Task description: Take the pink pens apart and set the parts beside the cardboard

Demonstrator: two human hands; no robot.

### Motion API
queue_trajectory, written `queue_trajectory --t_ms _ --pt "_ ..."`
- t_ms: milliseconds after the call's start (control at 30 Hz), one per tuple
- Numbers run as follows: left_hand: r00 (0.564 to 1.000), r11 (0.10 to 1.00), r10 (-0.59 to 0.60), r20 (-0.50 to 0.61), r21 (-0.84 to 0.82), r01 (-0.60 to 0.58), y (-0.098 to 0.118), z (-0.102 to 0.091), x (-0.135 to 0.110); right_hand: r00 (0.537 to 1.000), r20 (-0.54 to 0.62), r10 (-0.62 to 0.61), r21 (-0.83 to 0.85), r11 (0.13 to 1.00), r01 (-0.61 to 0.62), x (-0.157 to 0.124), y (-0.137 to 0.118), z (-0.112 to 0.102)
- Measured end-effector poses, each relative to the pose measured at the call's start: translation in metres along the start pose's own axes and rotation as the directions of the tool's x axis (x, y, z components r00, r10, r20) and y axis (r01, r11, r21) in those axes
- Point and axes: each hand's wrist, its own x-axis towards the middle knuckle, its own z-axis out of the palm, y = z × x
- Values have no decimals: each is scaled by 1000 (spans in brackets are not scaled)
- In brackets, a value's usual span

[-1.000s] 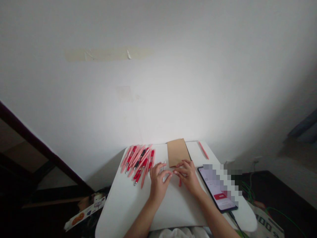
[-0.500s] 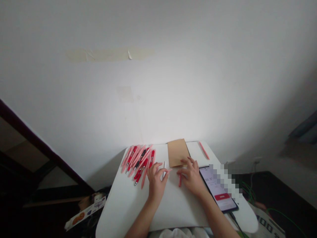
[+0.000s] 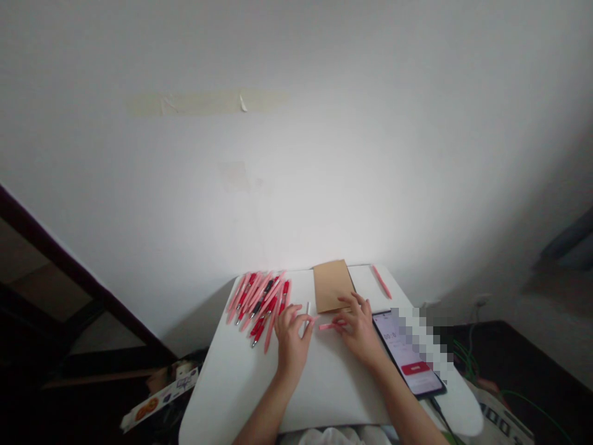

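Note:
On the white table (image 3: 259, 395) my left hand (image 3: 291, 337) rests with its fingers curled, pinching a small white rod (image 3: 306, 309) between thumb and forefinger. My right hand (image 3: 357, 329) is just to its right, fingertips pinched on a short pink pen piece (image 3: 327, 326) that lies level and points toward the left hand. The two hands are a few centimetres apart. A fan of several red and pink pens (image 3: 259, 300) lies to the left of my left hand. A brown envelope (image 3: 332, 285) lies flat just beyond both hands.
A phone (image 3: 407, 364) with a lit screen lies at the right, a cable running off its near end. One pink pen (image 3: 381, 281) lies alone at the far right corner. The table stands against a white wall. A printed box (image 3: 160, 395) lies on the floor at the left.
The pink piece in my right hand has turned from pointing toward me to lying level, aimed at my left hand. My left hand slid slightly left and its fingers closed on the white rod.

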Motion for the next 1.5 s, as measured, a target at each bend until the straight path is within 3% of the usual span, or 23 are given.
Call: queue_trajectory --t_ms 333,1000,1500 --pt "999 1000 -10 34 -5 11 0 -1 0 987 -160 -3 0 1000 3 -1 6 2" --pt "997 1000 5 74 12 -6 3 2 -2 991 -116 -73 -71 995 65 -1 -2 1" --pt "996 998 -3 93 -67 9 1 1 0 996 -68 -59 -59 997 55 2 -4 0"
